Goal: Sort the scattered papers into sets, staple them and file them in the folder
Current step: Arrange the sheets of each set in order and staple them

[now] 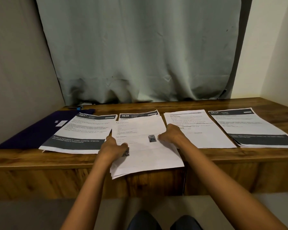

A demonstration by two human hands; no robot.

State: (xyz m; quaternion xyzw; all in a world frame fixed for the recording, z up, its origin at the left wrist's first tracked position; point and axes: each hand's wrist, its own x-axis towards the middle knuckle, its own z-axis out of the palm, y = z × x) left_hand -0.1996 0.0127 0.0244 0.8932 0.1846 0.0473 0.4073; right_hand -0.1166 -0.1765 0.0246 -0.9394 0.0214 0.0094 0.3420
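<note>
At desk centre, overhanging the front edge: stack, long axis running away from the body, slightly skewed. Held from both sides: left hand gripping the left edge, thumb on top; right hand curled at the right edge, apparently gripping too. Pile 2641 just left; pile 2437 well right. Folder far left, beyond 2641; stapler behind it at the desk's back. Both leftward of the stack, so nearer the left hand. Judgement: stapling next calls for a reach left and back.
</note>
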